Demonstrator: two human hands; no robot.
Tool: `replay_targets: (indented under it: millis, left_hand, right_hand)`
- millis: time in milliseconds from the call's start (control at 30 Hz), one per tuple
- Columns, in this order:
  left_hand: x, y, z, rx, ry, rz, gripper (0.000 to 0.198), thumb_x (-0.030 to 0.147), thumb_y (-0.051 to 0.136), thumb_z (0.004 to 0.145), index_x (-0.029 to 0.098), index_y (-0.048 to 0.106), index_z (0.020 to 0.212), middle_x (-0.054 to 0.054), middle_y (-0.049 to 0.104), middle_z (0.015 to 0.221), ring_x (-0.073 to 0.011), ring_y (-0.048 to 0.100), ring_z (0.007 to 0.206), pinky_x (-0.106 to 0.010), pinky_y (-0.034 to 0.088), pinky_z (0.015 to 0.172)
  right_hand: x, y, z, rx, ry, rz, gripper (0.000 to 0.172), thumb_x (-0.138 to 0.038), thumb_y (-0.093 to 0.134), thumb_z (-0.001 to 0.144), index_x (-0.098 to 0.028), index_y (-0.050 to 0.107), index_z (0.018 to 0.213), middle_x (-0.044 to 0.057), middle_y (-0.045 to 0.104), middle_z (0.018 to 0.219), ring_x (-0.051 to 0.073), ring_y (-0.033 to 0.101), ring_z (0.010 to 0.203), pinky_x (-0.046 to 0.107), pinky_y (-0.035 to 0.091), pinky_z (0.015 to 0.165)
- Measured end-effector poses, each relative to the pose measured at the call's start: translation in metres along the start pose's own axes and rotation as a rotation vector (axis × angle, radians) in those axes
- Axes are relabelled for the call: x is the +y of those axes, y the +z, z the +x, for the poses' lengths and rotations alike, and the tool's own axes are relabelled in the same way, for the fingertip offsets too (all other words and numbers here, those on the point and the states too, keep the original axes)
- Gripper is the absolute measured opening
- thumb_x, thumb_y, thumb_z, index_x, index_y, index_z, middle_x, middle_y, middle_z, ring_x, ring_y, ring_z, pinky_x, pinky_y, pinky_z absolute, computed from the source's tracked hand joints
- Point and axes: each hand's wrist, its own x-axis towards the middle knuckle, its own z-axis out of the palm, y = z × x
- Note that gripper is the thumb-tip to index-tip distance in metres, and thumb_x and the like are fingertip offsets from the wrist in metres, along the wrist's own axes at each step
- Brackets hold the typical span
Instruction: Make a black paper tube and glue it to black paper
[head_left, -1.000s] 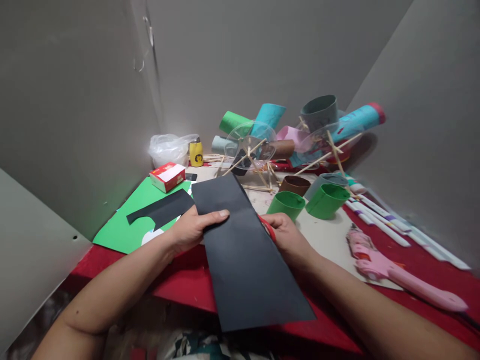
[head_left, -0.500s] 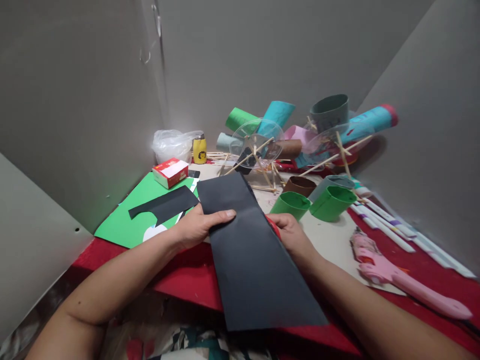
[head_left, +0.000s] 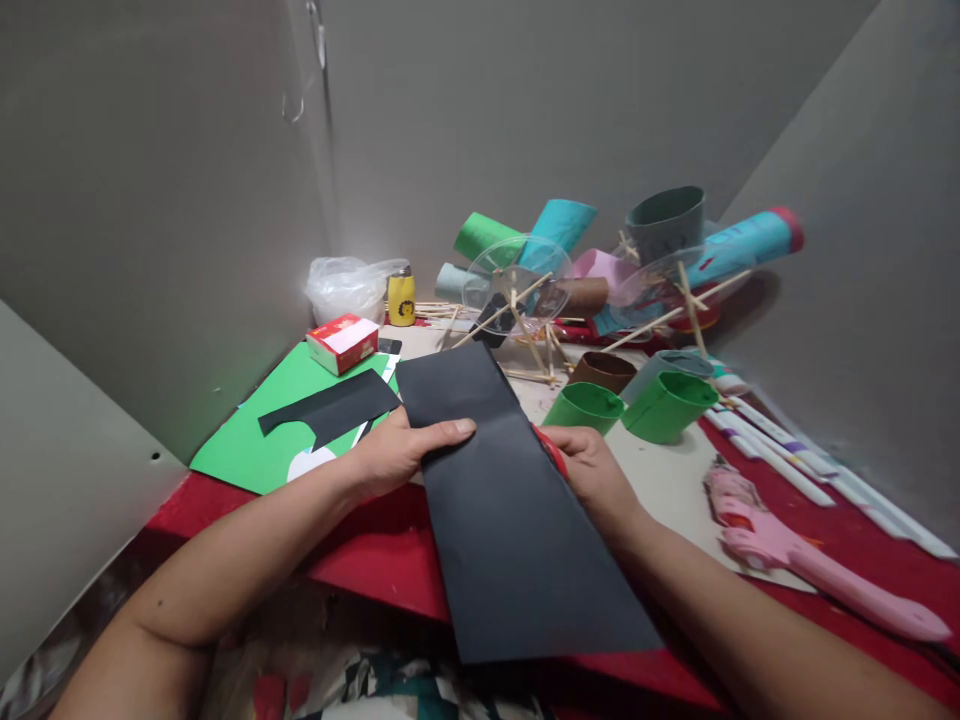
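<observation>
One black sheet [head_left: 525, 540], pinched in my left hand [head_left: 397, 450]; my right hand [head_left: 594, 473] grips a red handle [head_left: 553, 452], mostly hidden, at its edge.

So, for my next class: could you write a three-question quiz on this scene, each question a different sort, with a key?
1. Multiple choice: what colour is the large sheet that the left hand grips? A: green; B: black; C: pink.
2. True or false: the yellow container stands beside the plastic bag.
3. Short answer: which hand holds the partly hidden red item?

Key: 1. B; 2. True; 3. The right hand.
</observation>
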Motion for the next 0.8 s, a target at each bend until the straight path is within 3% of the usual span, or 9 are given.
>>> replay_targets:
  millis: [333,533,800]
  left_hand:
    - [0.0002,0.0012,-0.0006,-0.004,0.004,-0.012,0.045,0.039,0.086,0.065,0.014,0.071,0.099,-0.009,0.071,0.093,-0.0231,0.066,0.085,-0.04,0.05,0.085]
    - [0.0014,0.002,-0.0013,-0.013,0.004,-0.022,0.044,0.038,0.086,0.064,0.014,0.071,0.098,-0.009,0.071,0.095,-0.0215,0.066,0.082,-0.038,0.05,0.083]
    - [0.0024,0.0033,-0.002,-0.001,-0.011,-0.044,0.043,0.035,0.087,0.062,0.013,0.072,0.096,-0.009,0.071,0.095,-0.0207,0.065,0.08,-0.038,0.05,0.082]
  right_hand:
    - [-0.0057,0.006,-0.0036,0.029,-0.017,-0.01,0.059,-0.071,0.08,0.052,-0.017,0.056,0.043,0.0,0.047,0.045,0.01,0.035,0.044,0.023,0.029,0.04]
    - [-0.0016,0.0035,-0.0007,0.015,-0.024,-0.005,0.055,-0.069,0.08,0.053,-0.017,0.061,0.046,0.001,0.053,0.049,0.011,0.04,0.046,0.023,0.033,0.04]
    - [-0.0008,0.0018,0.0002,-0.035,-0.002,0.006,0.05,-0.063,0.083,0.054,-0.018,0.064,0.048,0.0,0.052,0.047,0.011,0.037,0.044,0.022,0.03,0.038]
